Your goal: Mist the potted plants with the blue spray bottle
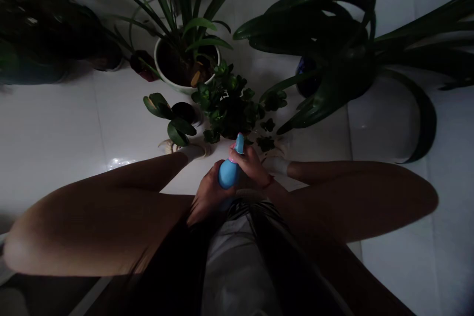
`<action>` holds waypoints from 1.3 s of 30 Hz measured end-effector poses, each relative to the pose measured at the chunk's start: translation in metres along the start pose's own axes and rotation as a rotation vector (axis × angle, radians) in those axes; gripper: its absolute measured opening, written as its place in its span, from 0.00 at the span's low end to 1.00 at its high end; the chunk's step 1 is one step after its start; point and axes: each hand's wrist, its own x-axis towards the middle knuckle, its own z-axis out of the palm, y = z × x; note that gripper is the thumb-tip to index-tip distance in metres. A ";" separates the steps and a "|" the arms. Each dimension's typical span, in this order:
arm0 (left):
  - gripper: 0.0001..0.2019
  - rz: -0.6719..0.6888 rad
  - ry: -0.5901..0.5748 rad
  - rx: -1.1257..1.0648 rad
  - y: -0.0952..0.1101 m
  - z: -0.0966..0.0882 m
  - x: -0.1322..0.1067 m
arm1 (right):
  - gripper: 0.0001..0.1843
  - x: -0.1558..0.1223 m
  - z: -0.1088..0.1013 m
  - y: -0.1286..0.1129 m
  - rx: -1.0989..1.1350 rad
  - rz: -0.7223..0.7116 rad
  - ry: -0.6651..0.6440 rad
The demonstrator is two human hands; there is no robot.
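Between my knees I hold a blue spray bottle point(228, 174) with a pink collar, its blue nozzle head pointing away from me. My left hand point(209, 190) is wrapped round the body of the bottle. Around the pink collar and the trigger area closes my right hand point(252, 164), a red band on its wrist. Just beyond the nozzle stands a bushy plant point(233, 103) with small round leaves; its pot is mostly hidden. The room is dim, so fine detail of the fingers is hard to make out.
Behind the bushy plant is a white pot point(160, 70) with long strap leaves. A small dark pot point(185, 112) with thick oval leaves stands left of it. A broad-leaved plant point(333, 34) spreads on the right. Pale floor tiles point(122, 113) lie underneath; more pots line the far left.
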 end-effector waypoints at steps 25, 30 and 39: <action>0.40 0.109 -0.080 -0.059 0.019 0.014 -0.011 | 0.14 -0.022 -0.017 0.001 -0.144 -0.086 0.217; 0.37 0.168 -0.087 -0.088 0.034 0.017 -0.017 | 0.12 -0.029 -0.028 -0.012 -0.148 -0.096 0.218; 0.37 0.227 -0.034 -0.008 0.055 0.019 -0.022 | 0.13 -0.028 -0.043 -0.041 -0.108 -0.107 0.136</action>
